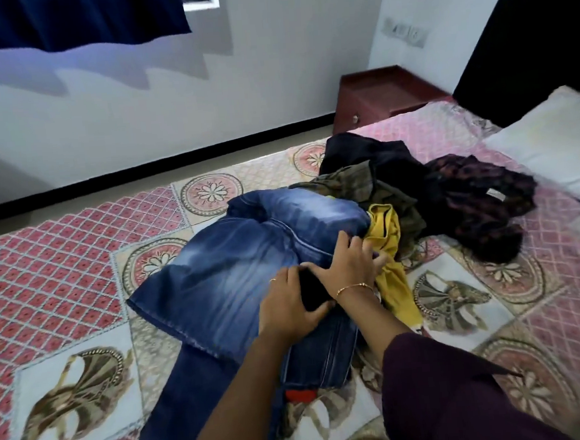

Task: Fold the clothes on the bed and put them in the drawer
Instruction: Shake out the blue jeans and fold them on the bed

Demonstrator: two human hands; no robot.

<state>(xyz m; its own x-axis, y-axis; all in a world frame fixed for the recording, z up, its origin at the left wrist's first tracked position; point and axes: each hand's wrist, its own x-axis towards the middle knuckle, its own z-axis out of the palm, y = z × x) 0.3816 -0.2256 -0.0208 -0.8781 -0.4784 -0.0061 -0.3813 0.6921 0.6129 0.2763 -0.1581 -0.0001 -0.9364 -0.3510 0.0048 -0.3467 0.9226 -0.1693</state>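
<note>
Faded blue jeans lie folded over on the patterned bedspread in the middle of the view. My left hand grips the jeans near their right edge, thumb and fingers curled round a dark patch that I cannot identify. Just to its right, my right hand presses flat on the jeans with fingers spread, a thin bracelet on the wrist. A yellow garment lies against the jeans' right side. Behind it is a heap of olive, black and dark patterned clothes.
A red-brown bedside cabinet with a drawer stands by the wall at the bed's far side. A white pillow and a black headboard are at the right. A small red item shows under the jeans.
</note>
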